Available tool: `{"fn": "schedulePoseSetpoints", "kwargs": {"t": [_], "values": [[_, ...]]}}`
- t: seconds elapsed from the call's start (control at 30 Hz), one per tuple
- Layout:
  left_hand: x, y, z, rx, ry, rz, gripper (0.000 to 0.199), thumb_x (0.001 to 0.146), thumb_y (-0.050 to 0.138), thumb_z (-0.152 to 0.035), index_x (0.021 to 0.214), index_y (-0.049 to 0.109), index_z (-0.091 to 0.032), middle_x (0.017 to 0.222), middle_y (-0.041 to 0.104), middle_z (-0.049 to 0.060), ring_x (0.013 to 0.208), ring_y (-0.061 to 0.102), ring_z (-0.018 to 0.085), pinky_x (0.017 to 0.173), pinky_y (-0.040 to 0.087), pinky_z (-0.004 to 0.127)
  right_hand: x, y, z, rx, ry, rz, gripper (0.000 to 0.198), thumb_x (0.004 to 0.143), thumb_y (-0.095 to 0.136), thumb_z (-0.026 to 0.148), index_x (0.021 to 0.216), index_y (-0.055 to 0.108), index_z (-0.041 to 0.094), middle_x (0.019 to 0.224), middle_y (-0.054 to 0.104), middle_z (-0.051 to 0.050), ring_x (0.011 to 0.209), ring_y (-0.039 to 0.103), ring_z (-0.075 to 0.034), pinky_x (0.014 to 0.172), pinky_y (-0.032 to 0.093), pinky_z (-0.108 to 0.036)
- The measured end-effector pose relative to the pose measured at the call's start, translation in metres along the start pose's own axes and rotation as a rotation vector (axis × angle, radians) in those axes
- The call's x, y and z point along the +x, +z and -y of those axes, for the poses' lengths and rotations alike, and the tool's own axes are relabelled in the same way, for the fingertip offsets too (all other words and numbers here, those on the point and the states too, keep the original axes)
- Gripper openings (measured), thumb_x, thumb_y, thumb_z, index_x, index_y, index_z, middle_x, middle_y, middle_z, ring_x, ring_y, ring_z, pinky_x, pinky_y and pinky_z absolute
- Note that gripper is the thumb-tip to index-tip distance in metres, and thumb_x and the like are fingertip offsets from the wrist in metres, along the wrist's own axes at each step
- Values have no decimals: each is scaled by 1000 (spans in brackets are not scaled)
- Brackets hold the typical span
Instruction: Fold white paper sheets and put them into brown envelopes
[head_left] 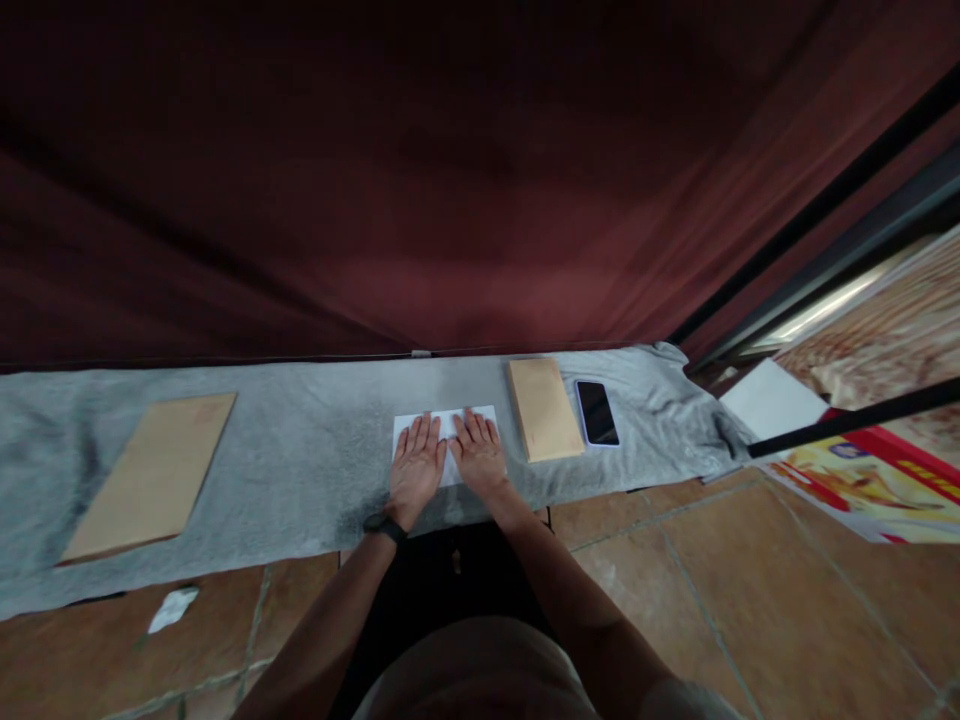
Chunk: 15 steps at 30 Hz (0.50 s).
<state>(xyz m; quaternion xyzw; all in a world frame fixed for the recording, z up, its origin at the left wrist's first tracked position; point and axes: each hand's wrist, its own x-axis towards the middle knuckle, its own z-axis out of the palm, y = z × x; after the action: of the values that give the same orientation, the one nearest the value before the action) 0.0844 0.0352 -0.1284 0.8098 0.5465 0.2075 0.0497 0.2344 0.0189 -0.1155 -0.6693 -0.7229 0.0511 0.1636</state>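
A white sheet of paper (448, 425) lies on the grey cloth in front of me, partly covered by my hands. My left hand (416, 465) rests flat on its left half, fingers stretched out and pointing away from me. On the right half lies my right hand (478, 452), also flat with its fingers a little spread. The two thumbs come close together near the middle of the paper. Just right of the paper is a stack of brown envelopes (546, 408). A dark-screened phone (598, 413) lies beside that stack.
Grey cloth (300, 440) covers the long surface, and a dark red curtain (480, 250) hangs behind it. Another brown envelope pile (154, 475) lies at the left. A red and yellow printed box (877, 475) stands at the right. A white scrap (173, 609) is on the tiled floor.
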Motion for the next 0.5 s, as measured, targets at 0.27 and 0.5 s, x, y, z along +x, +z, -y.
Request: {"fn": "schedulePoseSetpoints", "kwargs": {"t": [0.27, 0.5], "values": [[-10, -3, 15, -1, -65, -68, 67, 103, 28, -46, 160, 31, -10, 161, 39, 20, 153, 30, 33, 123, 30, 57, -8, 2, -13, -21, 86, -83, 60, 106, 44, 40, 157, 37, 9, 161, 37, -22, 150, 37, -32, 123, 29, -53], [-18, -6, 26, 26, -111, -88, 69, 103, 27, -48, 161, 29, -10, 160, 40, 20, 151, 34, 34, 122, 31, 59, -19, 8, -25, 6, 91, -231, 60, 107, 40, 41, 156, 38, 7, 157, 43, -23, 146, 43, -33, 120, 34, -54]]}}
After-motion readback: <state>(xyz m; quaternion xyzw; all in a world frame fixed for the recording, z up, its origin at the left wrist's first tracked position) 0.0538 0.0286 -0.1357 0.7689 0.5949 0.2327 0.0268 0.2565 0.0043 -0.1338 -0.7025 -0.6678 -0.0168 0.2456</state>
